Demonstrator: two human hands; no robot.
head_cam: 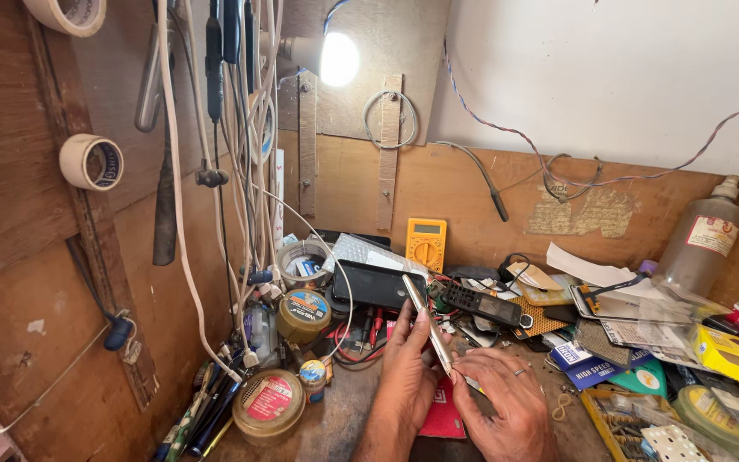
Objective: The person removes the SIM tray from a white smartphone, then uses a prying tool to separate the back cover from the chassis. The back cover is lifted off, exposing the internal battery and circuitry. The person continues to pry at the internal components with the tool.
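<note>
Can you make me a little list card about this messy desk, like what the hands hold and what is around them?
Place: cluttered wooden workbench
Left hand: steadies a slim silver tool
Right hand: grips the tool's lower end, ring on one finger
Behind hands: yellow multimeter, black keypad phone
Left side: round tins, hanging cables, tape rolls
Right side: dusty bottle
Light: lit bulb

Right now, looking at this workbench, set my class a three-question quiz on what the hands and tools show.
1. True or false: both hands hold the thin phone edge-on.
2. Which sits against the back board? A) multimeter B) bottle C) tin
3. Fill in: the ring is on the ___ hand.

Key
1. True; the left hand grips it too.
2. A; the yellow meter leans there, below the lamp.
3. Right.
</note>
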